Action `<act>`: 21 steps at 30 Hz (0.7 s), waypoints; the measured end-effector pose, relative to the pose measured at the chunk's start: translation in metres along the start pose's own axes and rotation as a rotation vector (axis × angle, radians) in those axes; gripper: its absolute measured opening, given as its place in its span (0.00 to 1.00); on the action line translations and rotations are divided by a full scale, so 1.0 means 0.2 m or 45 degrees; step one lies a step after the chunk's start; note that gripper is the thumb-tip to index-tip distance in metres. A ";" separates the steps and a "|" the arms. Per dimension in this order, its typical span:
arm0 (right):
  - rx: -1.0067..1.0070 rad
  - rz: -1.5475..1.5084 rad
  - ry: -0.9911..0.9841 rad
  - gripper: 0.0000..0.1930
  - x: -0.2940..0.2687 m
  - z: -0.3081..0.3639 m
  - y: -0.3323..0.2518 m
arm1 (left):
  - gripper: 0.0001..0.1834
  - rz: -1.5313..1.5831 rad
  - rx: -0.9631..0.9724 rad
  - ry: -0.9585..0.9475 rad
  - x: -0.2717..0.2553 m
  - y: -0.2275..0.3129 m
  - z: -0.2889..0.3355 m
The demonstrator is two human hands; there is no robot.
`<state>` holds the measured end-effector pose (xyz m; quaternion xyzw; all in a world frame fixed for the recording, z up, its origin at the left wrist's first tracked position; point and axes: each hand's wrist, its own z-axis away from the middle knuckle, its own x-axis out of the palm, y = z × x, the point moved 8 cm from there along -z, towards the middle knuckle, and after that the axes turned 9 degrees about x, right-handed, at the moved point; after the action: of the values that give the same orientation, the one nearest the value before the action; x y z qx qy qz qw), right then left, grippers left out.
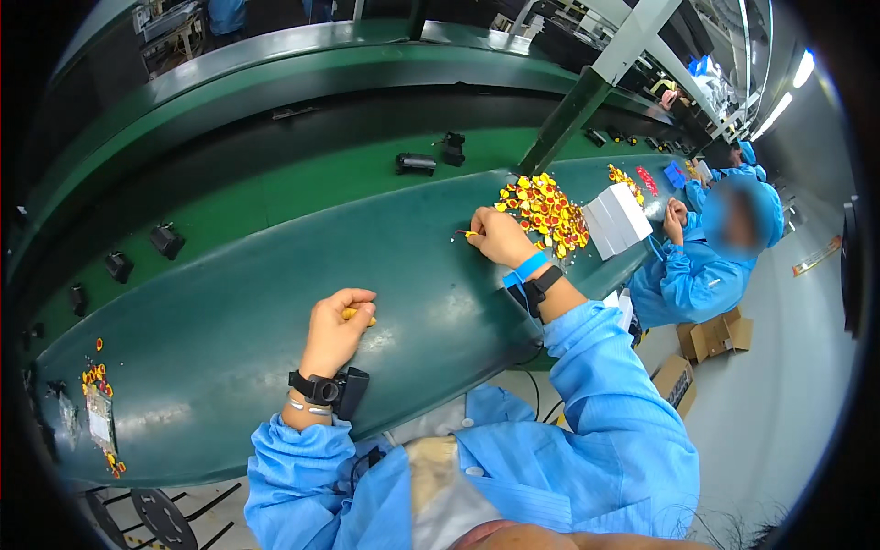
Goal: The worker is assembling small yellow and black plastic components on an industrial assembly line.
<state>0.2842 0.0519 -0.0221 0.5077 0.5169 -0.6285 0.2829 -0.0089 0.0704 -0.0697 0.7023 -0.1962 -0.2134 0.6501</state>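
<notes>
Yellow piece (350,313) held by my left fingers (362,296), tiny yellow part (471,235) pinched by my right fingers (478,220), I'm probably picking up, so lift gently next.

2 blue sleeves (596,367) | left: black watch (321,390), silver cuff (320,411) | right: blue strap (526,269), black band (549,278)

Parts (548,213) yellow (with red); worktop (229,316) dark green.
</notes>
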 end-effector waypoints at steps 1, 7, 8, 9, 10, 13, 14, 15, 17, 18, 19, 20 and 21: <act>0.056 -0.078 -0.045 0.06 0.01 0.01 0.01 | 0.10 0.001 -0.008 0.000 0.00 0.00 0.01; 0.324 -0.942 -0.242 0.09 0.12 0.22 -0.07 | 0.11 0.059 0.045 -0.072 0.04 0.06 0.03; 0.376 -1.204 -0.378 0.08 0.16 0.29 -0.15 | 0.11 0.089 0.039 -0.079 0.05 0.07 0.04; 0.426 -1.466 -0.518 0.09 0.21 0.35 -0.24 | 0.11 0.090 0.022 -0.072 0.06 0.07 0.05; 0.446 -1.589 -0.606 0.10 0.25 0.40 -0.31 | 0.12 0.140 0.049 -0.087 0.07 0.07 0.05; 0.478 -1.780 -0.773 0.12 0.35 0.53 -0.46 | 0.15 0.180 0.055 -0.135 0.10 0.10 0.04; 0.493 -1.861 -0.814 0.12 0.38 0.56 -0.50 | 0.15 0.187 0.134 -0.142 0.10 0.12 0.04; 0.508 -1.942 -0.855 0.12 0.40 0.59 -0.54 | 0.15 0.194 0.214 -0.151 0.11 0.15 0.04; 0.486 -1.976 -0.887 0.12 0.43 0.62 -0.58 | 0.13 0.211 0.195 -0.157 0.11 0.16 0.05; 0.452 -1.953 -0.863 0.12 0.42 0.63 -0.59 | 0.12 0.184 0.223 -0.148 0.10 0.16 0.05; 0.421 -1.931 -0.830 0.12 0.41 0.63 -0.60 | 0.10 0.160 0.254 -0.149 0.11 0.17 0.04; 0.425 -1.940 -0.834 0.12 0.42 0.65 -0.61 | 0.08 0.144 0.279 -0.118 0.10 0.19 0.05; 0.423 -1.891 -0.809 0.12 0.41 0.65 -0.60 | 0.08 0.139 0.274 -0.119 0.10 0.20 0.07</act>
<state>0.1057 -0.0197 -0.0616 -0.1331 0.5137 -0.8338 -0.1523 0.0012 0.0448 -0.0314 0.7455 -0.2861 -0.1880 0.5718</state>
